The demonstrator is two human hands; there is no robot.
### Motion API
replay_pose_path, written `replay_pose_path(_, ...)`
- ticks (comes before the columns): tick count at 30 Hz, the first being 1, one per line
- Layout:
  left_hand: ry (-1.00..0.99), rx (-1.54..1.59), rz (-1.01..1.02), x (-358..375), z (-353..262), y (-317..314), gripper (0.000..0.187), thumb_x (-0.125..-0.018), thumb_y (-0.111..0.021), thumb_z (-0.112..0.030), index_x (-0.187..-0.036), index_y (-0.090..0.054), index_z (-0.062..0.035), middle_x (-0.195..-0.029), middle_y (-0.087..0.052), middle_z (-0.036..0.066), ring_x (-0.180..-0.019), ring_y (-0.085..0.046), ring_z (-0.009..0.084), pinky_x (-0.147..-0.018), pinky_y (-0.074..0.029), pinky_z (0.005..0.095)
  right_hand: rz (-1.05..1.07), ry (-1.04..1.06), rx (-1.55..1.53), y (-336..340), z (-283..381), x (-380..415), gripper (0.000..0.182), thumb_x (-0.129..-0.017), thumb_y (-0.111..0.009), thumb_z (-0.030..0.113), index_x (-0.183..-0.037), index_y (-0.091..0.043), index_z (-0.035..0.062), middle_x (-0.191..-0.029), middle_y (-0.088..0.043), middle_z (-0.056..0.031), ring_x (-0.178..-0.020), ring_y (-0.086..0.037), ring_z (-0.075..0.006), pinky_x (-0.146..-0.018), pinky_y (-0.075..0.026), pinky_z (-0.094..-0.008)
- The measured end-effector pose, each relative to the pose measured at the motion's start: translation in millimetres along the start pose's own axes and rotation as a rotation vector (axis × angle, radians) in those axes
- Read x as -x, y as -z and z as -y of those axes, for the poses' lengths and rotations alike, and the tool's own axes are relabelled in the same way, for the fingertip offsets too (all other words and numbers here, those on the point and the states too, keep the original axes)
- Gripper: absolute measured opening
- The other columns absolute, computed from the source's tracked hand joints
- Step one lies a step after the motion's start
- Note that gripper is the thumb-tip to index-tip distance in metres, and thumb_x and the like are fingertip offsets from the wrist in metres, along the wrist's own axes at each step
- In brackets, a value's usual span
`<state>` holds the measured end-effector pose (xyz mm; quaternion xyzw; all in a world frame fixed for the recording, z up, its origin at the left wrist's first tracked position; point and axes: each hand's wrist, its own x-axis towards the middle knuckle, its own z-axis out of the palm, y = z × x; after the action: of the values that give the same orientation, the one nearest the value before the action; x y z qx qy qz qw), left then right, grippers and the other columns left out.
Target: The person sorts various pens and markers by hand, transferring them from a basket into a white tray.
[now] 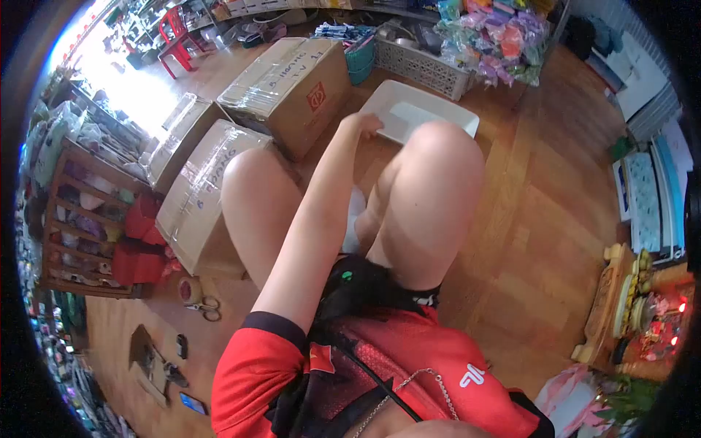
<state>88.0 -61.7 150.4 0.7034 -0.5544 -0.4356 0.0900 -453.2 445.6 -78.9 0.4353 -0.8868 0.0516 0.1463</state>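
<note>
My left hand [367, 125] reaches out past my knees to the near left edge of a white plastic tray [467, 119]. Its fingers are closed at the tray's rim, though they look small and slightly blurred. The shallow, rectangular tray sits on the wooden floor, partly hidden behind my raised knee. Only a bare bottom shows inside it. My right hand is out of view. Something whitish [355, 219] shows between my legs, mostly hidden.
Taped cardboard boxes [310, 87] stand left of the tray. Behind it are a grey plastic crate [420, 66], a teal basket [360, 64] and bagged colourful goods [504, 36]. Scissors [210, 308], a tape roll [190, 290] and a phone [193, 404] lie on the floor at left.
</note>
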Motion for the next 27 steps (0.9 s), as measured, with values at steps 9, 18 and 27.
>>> replay_pose_path(9,0.087,0.037,0.054,-44,27,-64,0.030,-0.076,-0.059,-0.026,-0.096,-0.063,-0.0038,-0.089,-0.065,0.012,-0.073,-0.062,0.0262,-0.067,-0.050,0.0390,0.032,0.021,-0.030,-11,-10,-30,0.045,-0.091,-0.040,0.022,-0.132,-0.035,0.0055,-0.135,-0.037,-0.0112,-0.123,-0.037,-0.0259,-0.099,-0.029,-0.0397)
replay_pose_path(18,-0.158,-0.696,0.078,-15,-80,-113,0.027,-0.068,-0.063,-0.029,-0.080,-0.069,-0.0044,-0.079,-0.066,0.011,-0.066,-0.060,0.0234,-0.062,-0.048,0.0380,0.064,0.028,-0.082,-20,-16,-44,0.043,-0.090,-0.043,0.021,-0.130,-0.037,0.0050,-0.131,-0.040,-0.0126,-0.120,-0.040,-0.0272,-0.097,-0.032,-0.0393)
replay_pose_path(27,-0.402,-0.795,-0.057,-88,-132,-222,0.030,-0.073,-0.062,-0.025,-0.097,-0.068,-0.0082,-0.100,-0.066,0.010,-0.097,-0.062,0.0233,-0.077,-0.050,0.0378,0.094,0.028,-0.091,-20,-10,-63,0.042,-0.088,-0.046,0.019,-0.128,-0.039,0.0045,-0.127,-0.043,-0.0139,-0.117,-0.042,-0.0284,-0.096,-0.034,-0.0390)
